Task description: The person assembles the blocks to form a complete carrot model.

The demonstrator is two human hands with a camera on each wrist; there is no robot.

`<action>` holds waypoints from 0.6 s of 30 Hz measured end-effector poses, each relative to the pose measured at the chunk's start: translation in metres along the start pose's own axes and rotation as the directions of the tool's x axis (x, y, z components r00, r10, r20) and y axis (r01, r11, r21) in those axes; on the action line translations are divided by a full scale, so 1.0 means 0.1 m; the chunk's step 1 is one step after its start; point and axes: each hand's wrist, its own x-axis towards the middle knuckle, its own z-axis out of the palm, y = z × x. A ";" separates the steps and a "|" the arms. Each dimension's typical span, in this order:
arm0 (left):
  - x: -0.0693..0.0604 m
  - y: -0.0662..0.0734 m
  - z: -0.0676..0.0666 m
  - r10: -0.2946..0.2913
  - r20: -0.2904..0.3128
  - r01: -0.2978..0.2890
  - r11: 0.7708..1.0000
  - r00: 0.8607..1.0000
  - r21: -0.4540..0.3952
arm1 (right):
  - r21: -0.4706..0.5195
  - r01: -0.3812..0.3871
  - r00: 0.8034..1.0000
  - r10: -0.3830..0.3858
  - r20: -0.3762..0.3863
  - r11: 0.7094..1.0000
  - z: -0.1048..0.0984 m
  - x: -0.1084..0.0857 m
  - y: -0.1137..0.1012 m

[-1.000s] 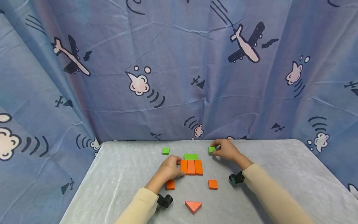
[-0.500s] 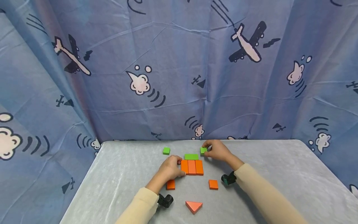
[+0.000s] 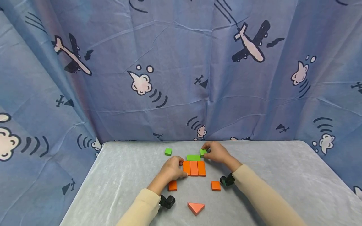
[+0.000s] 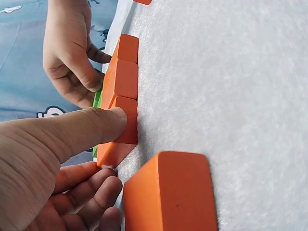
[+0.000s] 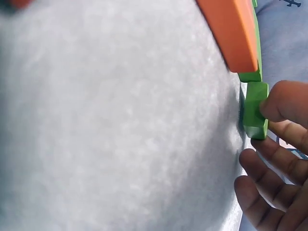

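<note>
- We see the left hand with thumb and index finger pinching the left orange block, which lies side by side with two other orange blocks.
- The right hand pinches a small green block just beside the right end of the long green block; whether these two touch, we cannot tell.
- Nearer to us, the pinkish triangle lies on the table.

Even light, soft shadows, right-wrist edge blurred
</note>
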 end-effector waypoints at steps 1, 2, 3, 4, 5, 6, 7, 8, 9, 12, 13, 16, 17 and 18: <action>0.00 0.00 0.00 0.000 0.001 0.000 1.000 1.000 -0.001 | -0.002 -0.001 1.000 0.001 0.001 1.000 0.00 0.00 0.00; 0.00 0.00 0.00 -0.001 0.001 0.001 1.000 1.000 -0.002 | -0.003 -0.001 1.000 0.001 0.001 1.000 0.00 0.00 -0.01; 0.00 0.00 0.00 0.000 0.000 0.000 1.000 1.000 -0.002 | -0.001 0.000 1.000 0.000 0.002 1.000 0.00 0.00 -0.01; 0.00 0.00 0.00 0.002 0.000 -0.002 1.000 1.000 0.000 | 0.002 0.001 1.000 -0.001 0.003 1.000 0.00 0.00 -0.01; 0.00 0.00 0.00 0.002 -0.001 -0.002 1.000 1.000 0.000 | -0.001 0.004 1.000 -0.004 0.002 1.000 0.00 0.01 0.00; 0.00 0.00 0.00 0.004 -0.003 -0.004 1.000 1.000 0.000 | 0.002 -0.002 1.000 0.002 0.001 1.000 0.00 0.01 0.00; 0.00 0.00 0.00 0.007 -0.004 -0.007 1.000 1.000 0.002 | 0.003 -0.002 1.000 0.002 0.001 1.000 0.01 0.02 0.00; 0.00 0.00 0.00 0.008 -0.005 -0.008 1.000 1.000 0.003 | 0.002 -0.001 1.000 0.001 0.002 1.000 0.01 0.02 0.01; 0.00 0.00 0.00 0.010 -0.006 -0.010 1.000 1.000 0.004 | 0.002 -0.001 1.000 0.001 0.004 1.000 0.02 0.02 0.01; -0.01 0.00 0.00 0.009 -0.006 -0.009 1.000 1.000 0.005 | -0.006 0.004 1.000 -0.004 0.005 1.000 0.03 0.03 0.01; -0.01 0.00 0.00 0.009 -0.005 -0.009 1.000 1.000 0.006 | -0.007 0.002 1.000 -0.002 0.006 1.000 0.03 0.03 0.01; 0.00 0.00 0.00 0.005 0.000 -0.005 1.000 1.000 0.001 | -0.009 -0.014 1.000 0.014 0.011 1.000 0.03 0.03 0.00; 0.00 0.00 0.00 0.003 0.001 -0.003 1.000 1.000 0.000 | -0.010 -0.019 1.000 0.019 0.012 1.000 0.02 0.03 -0.01; 0.00 0.00 -0.01 0.001 0.002 -0.001 1.000 1.000 -0.002 | -0.010 -0.021 1.000 0.021 0.014 1.000 0.02 0.03 -0.02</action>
